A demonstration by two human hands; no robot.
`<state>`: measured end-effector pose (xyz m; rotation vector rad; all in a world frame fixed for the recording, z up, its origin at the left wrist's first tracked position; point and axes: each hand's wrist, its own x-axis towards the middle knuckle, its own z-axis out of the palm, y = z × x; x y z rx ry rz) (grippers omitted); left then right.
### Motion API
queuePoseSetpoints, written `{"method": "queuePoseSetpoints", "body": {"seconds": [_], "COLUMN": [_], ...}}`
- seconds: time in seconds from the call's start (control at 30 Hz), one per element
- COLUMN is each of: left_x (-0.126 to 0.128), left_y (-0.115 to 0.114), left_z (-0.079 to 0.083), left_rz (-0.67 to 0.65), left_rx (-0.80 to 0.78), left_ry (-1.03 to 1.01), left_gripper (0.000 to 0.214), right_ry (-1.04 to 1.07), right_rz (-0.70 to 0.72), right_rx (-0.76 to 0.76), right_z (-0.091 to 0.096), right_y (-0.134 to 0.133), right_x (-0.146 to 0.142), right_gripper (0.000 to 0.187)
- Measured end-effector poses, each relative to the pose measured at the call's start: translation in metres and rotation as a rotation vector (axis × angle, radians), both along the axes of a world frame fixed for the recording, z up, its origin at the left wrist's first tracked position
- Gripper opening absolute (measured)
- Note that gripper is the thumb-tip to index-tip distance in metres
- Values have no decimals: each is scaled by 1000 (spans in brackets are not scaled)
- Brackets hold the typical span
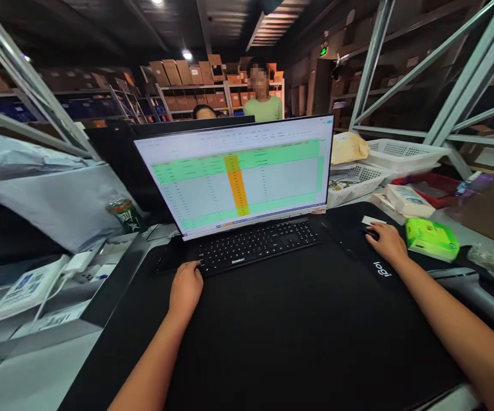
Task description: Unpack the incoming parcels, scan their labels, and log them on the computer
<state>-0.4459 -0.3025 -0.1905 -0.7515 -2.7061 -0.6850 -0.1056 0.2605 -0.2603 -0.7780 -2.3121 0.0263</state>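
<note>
We've got the left hand at frame centre-left, fingers loosely curled, touching the near-left edge of the flat black keyboard, whose long axis runs left-right. Right hand cups the small black mouse on the black desk mat, right of the keyboard.

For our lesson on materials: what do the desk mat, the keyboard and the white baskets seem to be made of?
Desk mat: probably fabric over rubber, matte black with no glare and a printed logo. Keyboard: likely plastic, black, with a slight sheen on the keys. White baskets: seemingly moulded plastic, with perforated lattice walls and smooth rims.
</note>
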Motion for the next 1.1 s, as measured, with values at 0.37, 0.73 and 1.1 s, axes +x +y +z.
{"method": "queuePoseSetpoints", "body": {"seconds": [0.37, 0.73, 1.1], "left_x": [-25, -37, -61], "left_y": [-14, -12, -14], "left_z": [-10, -6, -7], "left_rz": [66, 28, 52], "left_rx": [252, 262, 114], "left_ry": [-198, -230, -258], "left_gripper": [31, 26, 25], "right_ry": [3, -16, -138], "right_rz": [-26, -154, 408], "right_rx": [25, -20, -52], "right_z": [-12, 17, 72], "right_y": [8, -27, -183], "right_x": [4, 4, -70], "right_gripper": [36, 50, 46]}}
